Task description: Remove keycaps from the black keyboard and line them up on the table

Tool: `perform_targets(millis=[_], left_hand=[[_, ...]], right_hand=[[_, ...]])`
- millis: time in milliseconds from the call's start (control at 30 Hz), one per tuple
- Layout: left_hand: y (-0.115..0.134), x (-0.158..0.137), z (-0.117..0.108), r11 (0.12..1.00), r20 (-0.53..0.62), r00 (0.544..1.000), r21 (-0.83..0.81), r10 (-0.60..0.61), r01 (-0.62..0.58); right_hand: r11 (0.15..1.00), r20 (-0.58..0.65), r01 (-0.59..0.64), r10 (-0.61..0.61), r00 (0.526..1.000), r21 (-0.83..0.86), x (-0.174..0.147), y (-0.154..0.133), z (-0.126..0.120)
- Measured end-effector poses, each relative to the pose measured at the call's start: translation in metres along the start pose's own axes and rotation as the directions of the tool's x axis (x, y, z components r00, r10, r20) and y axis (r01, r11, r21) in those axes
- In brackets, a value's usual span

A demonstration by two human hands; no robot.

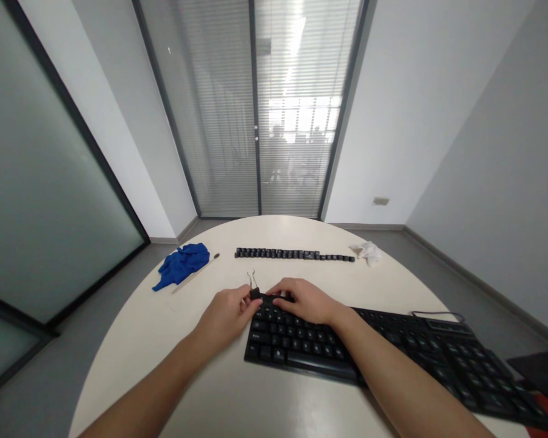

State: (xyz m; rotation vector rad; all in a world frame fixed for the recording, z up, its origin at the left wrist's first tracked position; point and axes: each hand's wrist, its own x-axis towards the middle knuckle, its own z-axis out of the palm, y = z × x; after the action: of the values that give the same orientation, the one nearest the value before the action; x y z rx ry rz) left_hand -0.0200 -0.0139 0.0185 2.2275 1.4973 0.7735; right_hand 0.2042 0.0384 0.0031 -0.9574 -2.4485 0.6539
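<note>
A black keyboard lies at an angle on the table, stretching from the middle to the lower right. My left hand is closed at its top left corner, pinching a keycap puller by its small black handle. The puller's two bent wire prongs point up and away from the keyboard. Bent over the keyboard's top left edge, my right hand has its index finger and thumb on the upper keys. Whether a loose keycap is under those fingers cannot be made out. My right forearm covers the keyboard's middle.
Beyond the keyboard, loose black keycaps stand in a long row. A blue cloth and a thin brush lie left; a crumpled white tissue lies right. The round white table faces glass panels. A cable loops behind the keyboard.
</note>
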Motion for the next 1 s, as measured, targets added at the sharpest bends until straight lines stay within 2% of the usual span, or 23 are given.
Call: perform_targets(millis=[100, 300, 567, 633, 733, 800, 1000], left_hand=[[-0.001, 0.002, -0.002, 0.987, 0.025, 0.998, -0.145, -0.064, 0.067], [-0.004, 0.004, -0.002, 0.928, 0.082, 0.990, -0.347, -0.114, 0.136], [0.001, 0.004, -0.001, 0.846, 0.140, 0.974, -0.483, -0.180, 0.226], [0.001, 0.005, 0.001, 0.805, 0.136, 0.960, -0.524, -0.245, 0.280], [-0.003, 0.007, 0.004, 0.677, 0.154, 0.915, -0.629, -0.374, 0.382], [-0.006, 0.009, 0.005, 0.646, 0.129, 0.907, -0.662, -0.401, 0.379], [-0.009, 0.011, 0.010, 0.675, 0.011, 0.937, -0.690, -0.349, 0.260]], right_hand=[[1.000, 0.006, 0.000, 0.000, 1.000, 0.006, 0.000, 0.001, 0.000], [1.000, 0.005, 0.008, -0.008, 1.000, 0.001, 0.000, 0.001, 0.000], [1.000, -0.002, 0.011, -0.011, 1.000, -0.002, -0.001, 0.000, 0.001], [1.000, -0.002, 0.013, -0.013, 1.000, 0.000, -0.001, 0.000, 0.001], [1.000, 0.000, 0.018, -0.018, 1.000, -0.005, -0.001, -0.001, 0.001], [1.000, -0.003, 0.024, -0.024, 1.000, -0.008, -0.001, -0.001, 0.001], [0.998, -0.065, 0.062, -0.060, 0.996, 0.025, 0.000, -0.009, -0.001]])
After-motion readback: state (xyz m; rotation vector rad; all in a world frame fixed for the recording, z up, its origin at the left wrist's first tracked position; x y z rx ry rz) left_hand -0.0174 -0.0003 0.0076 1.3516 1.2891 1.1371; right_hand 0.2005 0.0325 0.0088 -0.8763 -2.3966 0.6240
